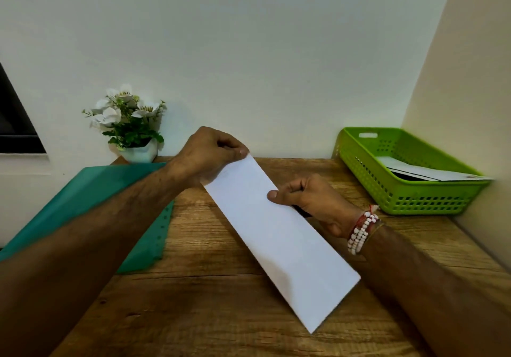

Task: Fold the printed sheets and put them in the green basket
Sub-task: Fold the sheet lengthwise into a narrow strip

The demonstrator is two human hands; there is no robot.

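Wooden bench (207,315): left hand (210,152) pinches the far corner of the folded sheet (282,246) held mid-bench, and right hand (312,202) grips its edge. Fold seems finished; next, carry it to the green basket (414,199) at two o'clock.

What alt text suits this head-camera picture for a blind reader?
A folded white paper sheet is held at a wooden table: the left hand pinches its far end, the right hand its side edge. A green plastic basket holding papers stands far right.

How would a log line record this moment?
phase: folding | left hand pinches folded sheet, far corner | right hand grips its side | green basket holds papers
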